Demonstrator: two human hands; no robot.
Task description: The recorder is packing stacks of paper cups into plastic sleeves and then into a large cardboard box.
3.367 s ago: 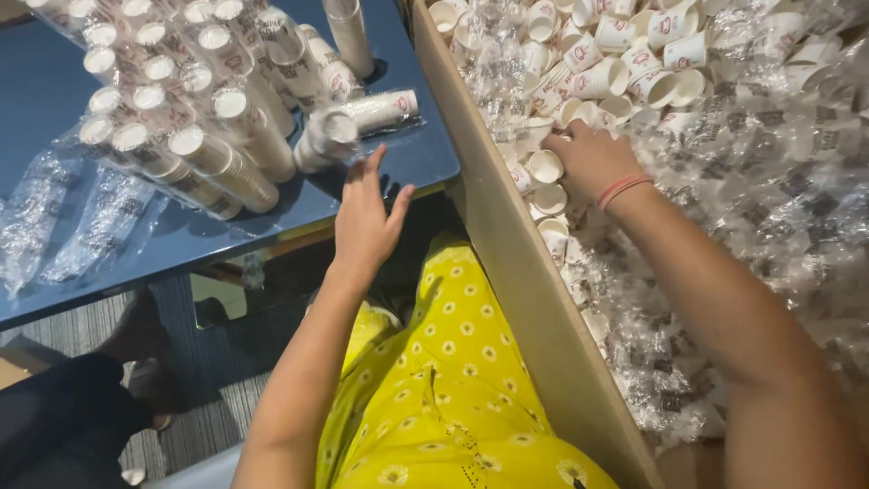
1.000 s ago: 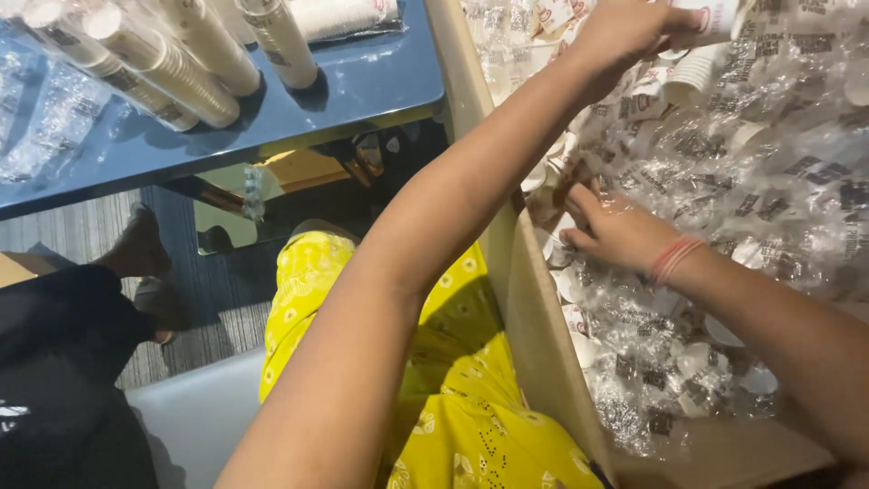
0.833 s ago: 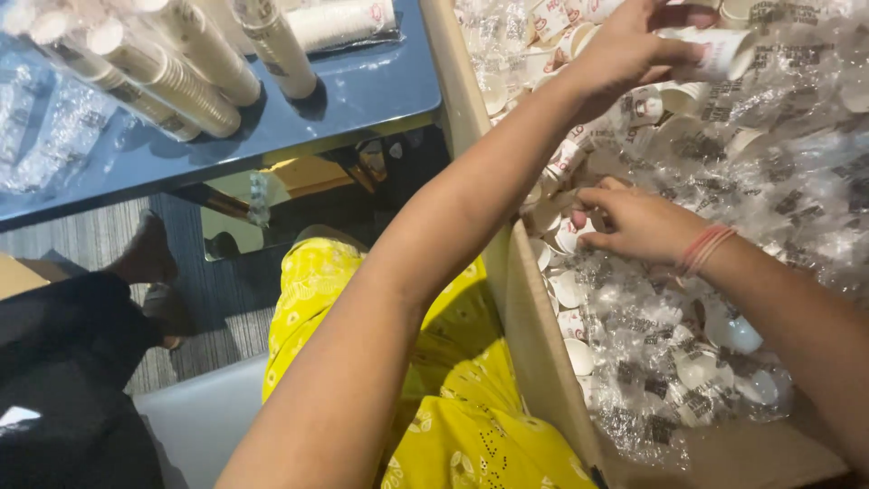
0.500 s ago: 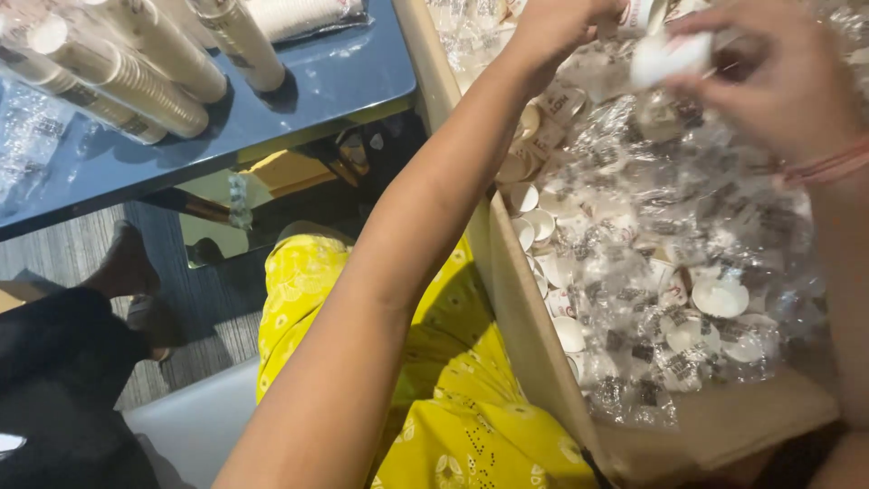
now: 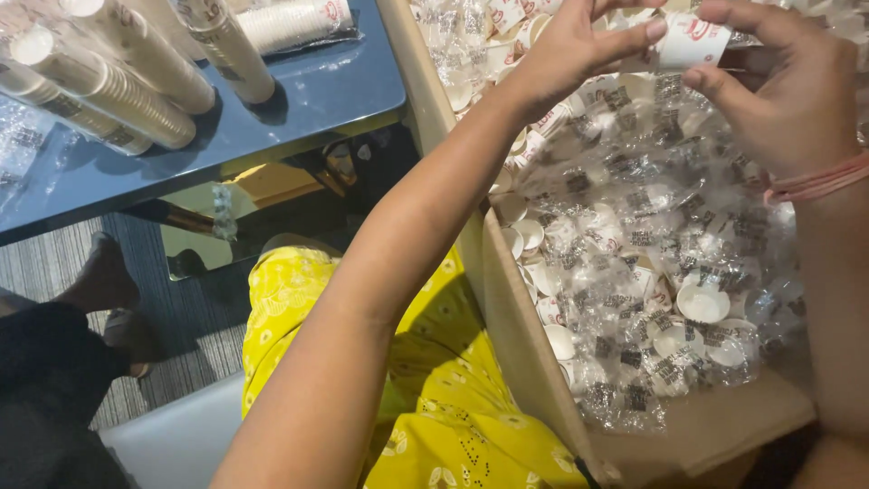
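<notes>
Both hands are raised over a big cardboard box [image 5: 507, 299] full of small white paper cups in clear plastic wrappers [image 5: 652, 272]. One small white cup [image 5: 692, 41] with red print is held between them near the top edge of the view. My left hand [image 5: 570, 45] pinches its left end with thumb and fingers. My right hand [image 5: 783, 86], a pink band at the wrist, grips its right side. My left arm reaches across my yellow flowered clothing [image 5: 425, 389].
A dark blue table [image 5: 308, 100] at the upper left carries long stacks of nested paper cups [image 5: 136, 72] and a wrapped stack [image 5: 290, 23]. Empty clear wrappers lie at its left end [image 5: 23, 145]. Another person's foot [image 5: 109, 281] rests on the grey floor beneath.
My left hand left the table and reached into the box. My right hand lifted a cup out of the pile, and both hands now hold it above the box.
</notes>
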